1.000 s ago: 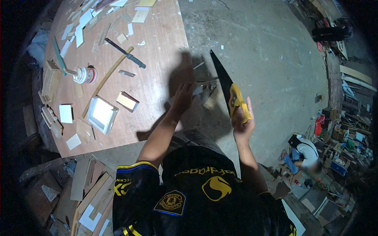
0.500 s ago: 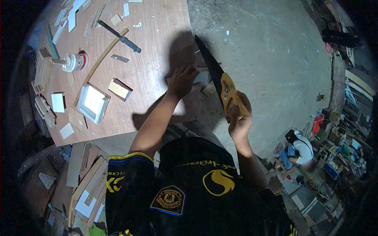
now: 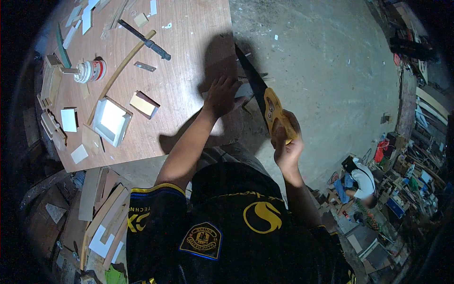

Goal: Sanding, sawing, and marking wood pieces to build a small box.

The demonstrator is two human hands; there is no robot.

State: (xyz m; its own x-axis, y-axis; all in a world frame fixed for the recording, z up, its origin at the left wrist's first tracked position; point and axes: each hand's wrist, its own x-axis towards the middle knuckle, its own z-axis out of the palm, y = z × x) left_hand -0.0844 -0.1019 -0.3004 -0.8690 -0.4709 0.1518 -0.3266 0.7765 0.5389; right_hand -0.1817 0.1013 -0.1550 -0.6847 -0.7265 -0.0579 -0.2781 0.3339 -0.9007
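My right hand (image 3: 287, 144) is wrapped round the yellow handle of a handsaw (image 3: 257, 84). The dark blade slants up and left, its tip beside the right edge of the wood-grain table (image 3: 184, 71). At that edge my left hand (image 3: 221, 97) lies with its fingers spread on a pale, thin piece (image 3: 245, 90), which sticks out past the table beside the saw blade. Much of this piece is covered by the hand and its shadow, so its full shape is hidden.
On the table lie a dark-handled tool (image 3: 153, 47), a curved wooden strip (image 3: 124, 64), a shallow white-bottomed box (image 3: 112, 120), a small metal plate (image 3: 144, 66) and a white-and-red tub (image 3: 91, 71). Boards (image 3: 101, 213) lean below left. Another person (image 3: 363, 182) sits amid clutter at right.
The saw handle and my right hand have shifted very slightly down and left. My left hand stays on the pale piece, and the whole view has moved a little.
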